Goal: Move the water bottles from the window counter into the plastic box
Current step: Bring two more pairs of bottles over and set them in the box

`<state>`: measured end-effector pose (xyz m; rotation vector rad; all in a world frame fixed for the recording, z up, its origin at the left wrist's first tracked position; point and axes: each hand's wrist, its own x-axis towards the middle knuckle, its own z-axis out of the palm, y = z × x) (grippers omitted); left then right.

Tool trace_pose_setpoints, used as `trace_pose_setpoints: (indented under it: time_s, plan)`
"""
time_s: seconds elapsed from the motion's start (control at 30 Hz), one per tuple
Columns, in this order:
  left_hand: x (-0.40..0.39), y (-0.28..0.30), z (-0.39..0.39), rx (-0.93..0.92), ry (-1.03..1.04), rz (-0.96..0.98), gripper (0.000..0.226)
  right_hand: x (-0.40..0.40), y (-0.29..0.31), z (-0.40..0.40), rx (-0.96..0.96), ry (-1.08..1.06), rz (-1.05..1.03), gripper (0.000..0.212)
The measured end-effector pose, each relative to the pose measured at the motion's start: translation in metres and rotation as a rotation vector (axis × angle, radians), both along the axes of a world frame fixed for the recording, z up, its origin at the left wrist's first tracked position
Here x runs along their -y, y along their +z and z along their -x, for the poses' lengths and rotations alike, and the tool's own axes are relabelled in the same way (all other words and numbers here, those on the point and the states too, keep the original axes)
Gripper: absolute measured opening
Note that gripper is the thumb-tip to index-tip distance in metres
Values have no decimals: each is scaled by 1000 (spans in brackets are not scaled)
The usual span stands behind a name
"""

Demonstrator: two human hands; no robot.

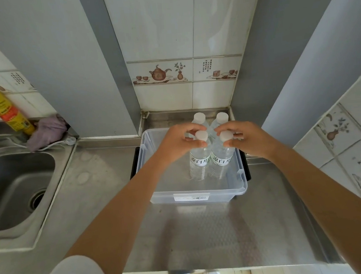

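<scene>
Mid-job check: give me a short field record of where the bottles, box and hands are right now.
box: clear plastic box on the steel counter, right of the sink
bottles in box: four, upright, in two rows
near-left bottle: left hand pinches its cap
near-right bottle: right hand pinches its cap
far bottles: caps at and, untouched
released yet: no

Two bottles held in the plastic box

Left hand [175, 143] and right hand [249, 140] each pinch a capped water bottle [199, 157] upright inside the clear plastic box [199, 193], frame centre.
</scene>
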<state>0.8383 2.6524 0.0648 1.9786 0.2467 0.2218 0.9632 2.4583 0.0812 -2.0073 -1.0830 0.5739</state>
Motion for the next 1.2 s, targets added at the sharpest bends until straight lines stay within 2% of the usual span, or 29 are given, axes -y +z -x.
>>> trace_pose_setpoints:
  time_s: [0.1, 0.2, 0.37, 0.47, 0.6, 0.9, 1.1, 1.2]
  plan:
    - [-1, -2, 3, -11, 16, -7, 53, 2, 0, 1, 39, -27, 1, 45]
    - [-1, -5, 8, 13, 36, -82, 55, 11, -2, 3, 228, -50, -21, 47]
    - [0, -7, 17, 157, 41, -478, 38, 22, -10, 7, 645, -51, -63, 31]
    - [0, -8, 18, 238, 46, -654, 32, 23, -13, 12, 784, -48, -69, 23]
    - [1, -8, 21, 282, 55, -729, 31, 25, -15, 16, 826, -37, -82, 22]
    - [14, -6, 41, 246, 141, -816, 35, 32, -14, 27, 798, -88, 0, 34]
    - [24, 13, 77, 288, 236, -889, 33, 43, 6, 72, 751, -242, -32, 35]
    - [36, 33, 97, 196, 211, -879, 34, 56, 22, 111, 666, -351, -76, 32]
